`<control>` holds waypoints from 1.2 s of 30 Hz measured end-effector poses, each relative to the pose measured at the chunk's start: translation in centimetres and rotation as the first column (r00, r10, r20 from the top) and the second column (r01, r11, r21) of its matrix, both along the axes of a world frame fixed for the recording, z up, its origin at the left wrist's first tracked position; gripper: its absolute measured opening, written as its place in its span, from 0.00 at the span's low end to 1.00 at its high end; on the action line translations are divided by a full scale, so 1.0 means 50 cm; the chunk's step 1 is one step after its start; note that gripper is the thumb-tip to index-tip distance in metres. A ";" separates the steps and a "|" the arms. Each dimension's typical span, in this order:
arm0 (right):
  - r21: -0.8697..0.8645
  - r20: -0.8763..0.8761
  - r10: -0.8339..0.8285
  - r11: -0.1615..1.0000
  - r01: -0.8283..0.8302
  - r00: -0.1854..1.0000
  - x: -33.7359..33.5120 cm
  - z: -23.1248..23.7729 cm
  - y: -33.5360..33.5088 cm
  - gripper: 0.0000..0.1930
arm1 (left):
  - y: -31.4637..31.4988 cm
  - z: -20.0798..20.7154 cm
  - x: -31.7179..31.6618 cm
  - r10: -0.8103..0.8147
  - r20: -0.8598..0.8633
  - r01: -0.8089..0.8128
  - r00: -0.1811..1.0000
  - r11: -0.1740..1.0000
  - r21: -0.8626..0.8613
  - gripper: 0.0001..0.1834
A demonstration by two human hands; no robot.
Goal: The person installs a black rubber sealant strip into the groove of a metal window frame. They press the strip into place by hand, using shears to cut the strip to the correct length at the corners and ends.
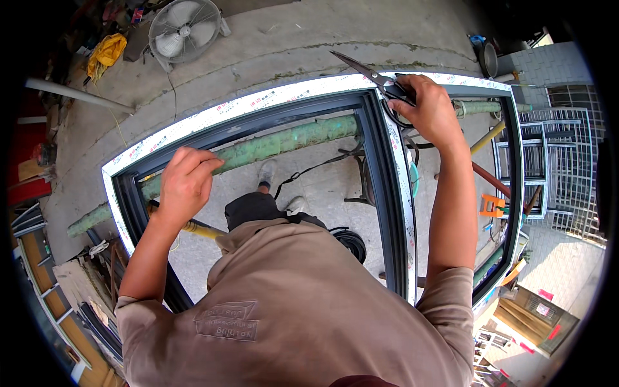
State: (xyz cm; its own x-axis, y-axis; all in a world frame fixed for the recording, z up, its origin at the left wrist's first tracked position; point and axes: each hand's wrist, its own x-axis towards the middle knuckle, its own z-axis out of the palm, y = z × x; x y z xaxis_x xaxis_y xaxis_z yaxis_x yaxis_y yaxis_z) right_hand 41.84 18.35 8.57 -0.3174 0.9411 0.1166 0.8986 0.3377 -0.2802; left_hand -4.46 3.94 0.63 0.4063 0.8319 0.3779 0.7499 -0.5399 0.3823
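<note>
A large window frame (pixel 258 102), covered in white printed film with dark inner edges, lies in front of me. My right hand (pixel 429 109) is closed round the black handles of a pair of scissors (pixel 361 67), above where the mullion (pixel 401 193) meets the far rail. The blades point away to the far left, slightly apart. Over the left part of the frame, near its far inner edge, is my left hand (pixel 187 184). Its fingers are pinched together; what they hold, if anything, is too small to make out.
A green pipe (pixel 284 142) runs crosswise under the frame. Beneath the frame lies a coil of black strip (pixel 348 244) on the floor. A floor fan (pixel 185 31) stands at the far left, near a yellow bag (pixel 108 55). Further frames (pixel 525 155) stand at the right.
</note>
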 end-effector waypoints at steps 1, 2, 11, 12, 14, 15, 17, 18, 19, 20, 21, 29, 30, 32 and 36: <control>-0.013 -0.029 -0.027 1.000 0.027 0.999 -0.008 0.007 -0.002 0.20 | -0.004 -0.003 -0.006 -0.003 -0.003 0.003 1.000 1.000 -0.019 0.19; -0.027 -0.058 -0.055 0.998 0.054 0.997 -0.015 0.011 -0.005 0.18 | -0.005 -0.007 -0.008 0.003 0.003 -0.003 1.000 1.000 -0.024 0.19; 0.340 -0.085 0.239 0.920 -0.197 0.967 -0.198 -0.071 -0.125 0.12 | 0.000 -0.027 -0.004 0.040 0.047 -0.039 0.998 0.999 -0.018 0.20; 0.336 -0.109 0.257 0.919 -0.207 0.960 -0.226 -0.097 -0.136 0.14 | 0.004 -0.023 0.000 0.049 0.049 -0.047 0.998 0.998 -0.031 0.20; 0.326 -0.126 0.294 0.914 -0.240 0.947 -0.293 -0.141 -0.144 0.16 | 0.007 -0.039 -0.011 0.079 0.077 -0.076 0.994 0.996 -0.044 0.21; 0.325 -0.152 0.304 0.914 -0.243 0.940 -0.315 -0.161 -0.147 0.17 | 0.006 -0.042 -0.014 0.065 0.053 -0.062 0.996 0.996 -0.060 0.21; 0.338 -0.160 0.314 0.908 -0.247 0.936 -0.337 -0.194 -0.144 0.18 | 0.004 -0.040 -0.009 0.066 0.026 -0.063 0.998 0.995 -0.078 0.22; 0.384 -0.148 0.317 0.892 -0.241 0.937 -0.343 -0.217 -0.138 0.17 | 0.002 -0.039 0.001 0.092 -0.012 -0.093 0.996 0.989 -0.114 0.24; 0.428 -0.135 0.320 0.873 -0.236 0.938 -0.350 -0.235 -0.134 0.17 | -0.001 -0.038 0.005 0.118 -0.050 -0.124 0.992 0.981 -0.149 0.26; 0.428 -0.142 0.326 0.872 -0.239 0.935 -0.358 -0.248 -0.132 0.16 | -0.007 -0.040 0.000 0.114 -0.083 -0.128 0.990 0.972 -0.198 0.30; 0.427 -0.147 0.344 0.868 -0.254 0.928 -0.365 -0.260 -0.129 0.16 | -0.012 -0.040 -0.004 0.133 -0.088 -0.148 0.987 0.968 -0.201 0.30; 0.542 -0.195 0.322 0.823 -0.172 0.926 -0.378 -0.298 -0.132 0.16 | -0.013 -0.048 -0.008 0.152 -0.183 -0.173 0.971 0.980 -0.102 0.26; 0.540 -0.194 0.324 0.823 -0.175 0.926 -0.378 -0.301 -0.134 0.16 | -0.016 -0.052 -0.005 0.155 -0.178 -0.169 0.972 0.983 -0.069 0.26; 0.536 -0.204 0.338 0.824 -0.183 0.919 -0.387 -0.304 -0.136 0.16 | -0.023 -0.054 -0.010 0.162 -0.196 -0.166 0.967 0.986 -0.003 0.25; 0.529 -0.126 0.337 0.818 -0.224 0.933 -0.378 -0.297 -0.136 0.16 | -0.019 -0.046 -0.004 0.148 -0.256 -0.155 0.955 0.988 -0.009 0.24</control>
State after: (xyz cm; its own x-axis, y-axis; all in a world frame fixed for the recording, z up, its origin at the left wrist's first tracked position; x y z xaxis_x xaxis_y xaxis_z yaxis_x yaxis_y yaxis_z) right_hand 22.92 11.55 -6.27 -0.4744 0.6091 0.6356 0.6841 0.7095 -0.1693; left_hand -4.64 2.98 -1.69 0.3544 0.8999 0.2543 0.8962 -0.4045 0.1824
